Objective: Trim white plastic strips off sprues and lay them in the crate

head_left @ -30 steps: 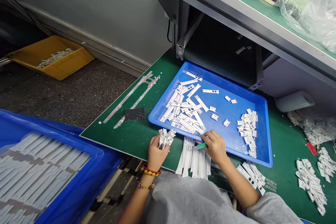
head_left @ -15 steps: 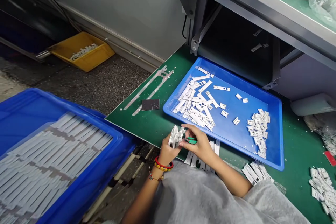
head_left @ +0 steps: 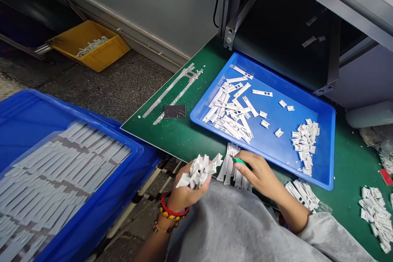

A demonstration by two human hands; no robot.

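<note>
My left hand (head_left: pixel 186 197) is cupped around a bunch of small white plastic parts (head_left: pixel 201 170), which stick up above the fingers at mixed angles. In my right hand (head_left: pixel 258 174) is a small green-handled tool (head_left: pixel 240 161) with a thin dark tip pointing left; the fingers cover much of it, so its exact kind is unclear. That hand is apart from the left one, over the table's front edge. Just beneath the tool, long white plastic strips (head_left: pixel 227 168) lie side by side, partly hidden by the right hand and the grey shirt.
A blue tray (head_left: pixel 284 166) on the green table (head_left: pixel 141 131) holds white strips and small parts. More white pieces (head_left: pixel 376 215) lie at the right. A dark plate (head_left: pixel 175 111) is left of the tray. Another blue tray (head_left: pixel 129 151) with rows of strips stands left; a yellow bin (head_left: pixel 104 59) is behind.
My hands have moved apart: the left went down and left with the white parts, the right moved right with the green-handled tool. The view has shifted slightly.
</note>
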